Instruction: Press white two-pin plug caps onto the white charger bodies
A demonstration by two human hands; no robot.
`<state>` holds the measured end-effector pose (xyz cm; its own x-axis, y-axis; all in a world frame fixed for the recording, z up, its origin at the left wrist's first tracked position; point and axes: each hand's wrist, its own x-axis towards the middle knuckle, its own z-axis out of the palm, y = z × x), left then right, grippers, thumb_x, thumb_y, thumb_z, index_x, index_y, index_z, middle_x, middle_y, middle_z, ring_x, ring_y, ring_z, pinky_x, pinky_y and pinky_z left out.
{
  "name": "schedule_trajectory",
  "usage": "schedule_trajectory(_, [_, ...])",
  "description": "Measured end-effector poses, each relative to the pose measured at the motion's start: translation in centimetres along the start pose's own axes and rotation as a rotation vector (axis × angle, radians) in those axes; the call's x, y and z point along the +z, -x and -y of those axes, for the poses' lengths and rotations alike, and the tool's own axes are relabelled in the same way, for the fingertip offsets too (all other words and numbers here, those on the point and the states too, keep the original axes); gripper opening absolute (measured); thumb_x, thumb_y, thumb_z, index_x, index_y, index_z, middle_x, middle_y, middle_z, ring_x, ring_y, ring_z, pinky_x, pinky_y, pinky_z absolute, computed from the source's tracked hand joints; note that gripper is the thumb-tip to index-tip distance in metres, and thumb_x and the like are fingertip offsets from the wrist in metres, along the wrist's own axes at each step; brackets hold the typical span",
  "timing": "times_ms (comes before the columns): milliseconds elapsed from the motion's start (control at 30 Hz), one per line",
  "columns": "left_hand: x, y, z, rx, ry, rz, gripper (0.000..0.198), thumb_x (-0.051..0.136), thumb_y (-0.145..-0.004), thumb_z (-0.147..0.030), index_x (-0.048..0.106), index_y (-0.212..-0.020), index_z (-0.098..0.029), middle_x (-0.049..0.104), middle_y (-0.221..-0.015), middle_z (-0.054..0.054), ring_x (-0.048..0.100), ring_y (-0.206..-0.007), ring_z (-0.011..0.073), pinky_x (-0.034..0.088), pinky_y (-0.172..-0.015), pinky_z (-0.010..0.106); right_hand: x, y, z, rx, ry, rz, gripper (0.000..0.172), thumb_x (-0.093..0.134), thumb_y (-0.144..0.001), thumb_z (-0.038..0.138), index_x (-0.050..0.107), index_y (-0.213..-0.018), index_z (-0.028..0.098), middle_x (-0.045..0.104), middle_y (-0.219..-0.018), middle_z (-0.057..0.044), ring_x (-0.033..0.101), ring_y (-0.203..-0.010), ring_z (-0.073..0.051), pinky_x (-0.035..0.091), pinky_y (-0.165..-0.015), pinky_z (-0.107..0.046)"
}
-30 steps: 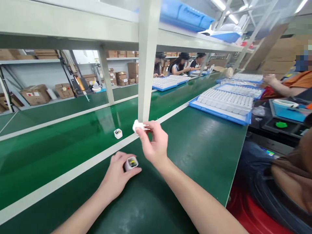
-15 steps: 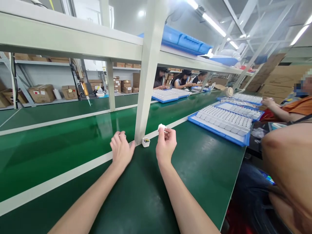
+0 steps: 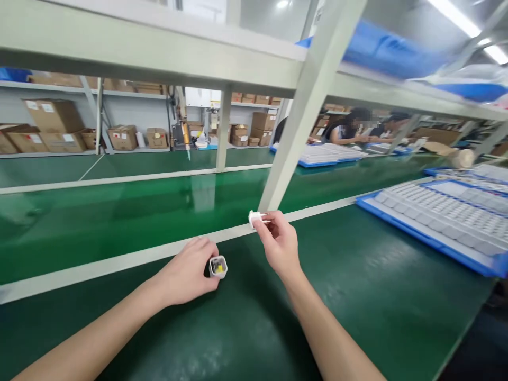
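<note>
My left hand (image 3: 190, 275) is curled around a small white charger housing (image 3: 223, 273) with its open end showing. Inside the housing I see a yellow part and other small pieces. My right hand (image 3: 281, 243) pinches a white two-pin plug piece (image 3: 256, 218) between thumb and fingers, its metal pins pointing right. The plug piece is held above the pale strip, apart from the housing. Part of the housing is hidden behind my left fingers.
A slanted metal post (image 3: 293, 132) rises at the belt's edge under an overhead shelf (image 3: 151, 47). Blue trays of white parts (image 3: 428, 227) lie to the right. The green conveyor belt (image 3: 119, 217) runs beyond the pale strip (image 3: 159, 254). Other people (image 3: 353, 129) sit across it.
My left hand has taken hold of the housing, which stood by the post, and brought it nearer. My right hand still holds the plug piece, whose pins now show. The view has turned left.
</note>
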<state>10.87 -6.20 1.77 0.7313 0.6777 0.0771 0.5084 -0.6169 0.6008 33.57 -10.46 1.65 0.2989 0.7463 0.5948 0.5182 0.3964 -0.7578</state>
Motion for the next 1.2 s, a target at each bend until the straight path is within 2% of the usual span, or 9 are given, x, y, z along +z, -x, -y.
schedule_trajectory(67, [0.2, 2.4, 0.9, -0.004, 0.003, 0.075, 0.012, 0.061, -0.079, -0.026, 0.053, -0.087, -0.021, 0.057, -0.096, 0.003, 0.052, -0.095, 0.0243, 0.042, -0.076, 0.034, 1.2, 0.5, 1.5, 0.004, -0.061, 0.247, 0.028, 0.068, -0.093, 0.046, 0.063, -0.087, 0.019, 0.065, -0.083, -0.002, 0.058, -0.064, -0.015, 0.047, -0.059, -0.026])
schedule_trajectory(167, [1.4, 3.8, 2.6, -0.061, 0.090, 0.004, 0.019, 0.062, -0.085, -0.036, 0.055, -0.095, -0.022, 0.057, -0.099, 0.003, 0.051, -0.098, 0.0248, 0.043, -0.080, 0.036, 2.5, 1.1, 3.3, -0.034, -0.044, 0.581, 0.026, 0.069, -0.093, 0.042, 0.064, -0.085, 0.018, 0.065, -0.083, -0.002, 0.056, -0.066, -0.014, 0.045, -0.059, -0.026])
schedule_trajectory(267, [2.5, 3.8, 3.8, -0.037, 0.119, -0.090, 0.033, 0.066, -0.088, -0.047, 0.058, -0.110, -0.024, 0.059, -0.108, 0.004, 0.050, -0.102, 0.0259, 0.040, -0.086, 0.039, 3.5, 1.6, 4.0, -0.087, 0.088, 0.796, 0.022, 0.065, -0.098, 0.036, 0.062, -0.085, 0.018, 0.059, -0.072, 0.001, 0.050, -0.062, -0.012, 0.038, -0.057, -0.024])
schedule_trajectory(333, [2.8, 3.6, 4.2, 0.015, 0.127, -0.089, 0.028, 0.064, -0.091, -0.047, 0.059, -0.109, -0.025, 0.059, -0.107, 0.003, 0.050, -0.101, 0.0250, 0.039, -0.087, 0.040, 4.0, 1.9, 4.1, -0.111, 0.171, 0.877, 0.020, 0.060, -0.101, 0.031, 0.061, -0.086, 0.018, 0.056, -0.070, 0.003, 0.048, -0.061, -0.011, 0.036, -0.056, -0.024])
schedule_trajectory(500, [2.7, 3.5, 4.6, 0.023, 0.169, -0.105, 0.015, 0.061, -0.090, -0.034, 0.054, -0.089, -0.021, 0.059, -0.095, 0.002, 0.050, -0.093, 0.0229, 0.039, -0.082, 0.038, 4.7, 2.4, 3.8, -0.112, 0.283, 0.900, 0.018, 0.058, -0.102, 0.030, 0.060, -0.089, 0.017, 0.057, -0.076, 0.001, 0.046, -0.065, -0.012, 0.035, -0.059, -0.025])
schedule_trajectory(700, [2.5, 3.5, 4.0, -0.006, 0.095, -0.086, 0.018, 0.059, -0.077, -0.023, 0.045, -0.088, -0.021, 0.057, -0.083, 0.001, 0.048, -0.076, 0.0225, 0.035, -0.072, 0.037, 5.2, 2.6, 3.4, 0.093, 0.158, 0.869, 0.023, 0.061, -0.101, 0.037, 0.058, -0.088, 0.018, 0.055, -0.073, 0.002, 0.044, -0.062, -0.012, 0.034, -0.057, -0.025])
schedule_trajectory(833, [2.2, 3.3, 4.0, -0.009, 0.148, -0.037, 0.033, 0.072, -0.082, -0.038, 0.043, -0.081, -0.021, 0.060, -0.084, 0.001, 0.050, -0.080, 0.0237, 0.033, -0.073, 0.036, 5.4, 2.6, 3.4, 0.105, 0.187, 0.871, 0.023, 0.059, -0.102, 0.037, 0.057, -0.089, 0.018, 0.053, -0.072, 0.003, 0.042, -0.061, -0.011, 0.034, -0.056, -0.025])
schedule_trajectory(933, [1.9, 3.1, 4.1, -0.037, 0.196, 0.003, 0.046, 0.082, -0.077, -0.048, 0.045, -0.080, -0.021, 0.061, -0.085, 0.001, 0.051, -0.081, 0.0242, 0.032, -0.073, 0.035, 5.3, 2.5, 3.7, 0.041, 0.235, 0.890, 0.022, 0.058, -0.103, 0.035, 0.057, -0.089, 0.018, 0.053, -0.074, 0.002, 0.042, -0.063, -0.012, 0.034, -0.057, -0.026])
schedule_trajectory(1200, [2.2, 2.9, 4.4, -0.017, 0.189, -0.039, 0.050, 0.082, -0.075, -0.053, 0.043, -0.078, -0.021, 0.058, -0.080, 0.000, 0.050, -0.078, 0.0235, 0.031, -0.071, 0.034, 5.3, 2.9, 4.9, -0.089, 0.364, 0.956, 0.025, 0.051, -0.106, 0.029, 0.050, -0.084, 0.018, 0.048, -0.075, 0.002, 0.039, -0.065, -0.013, 0.030, -0.058, -0.028])
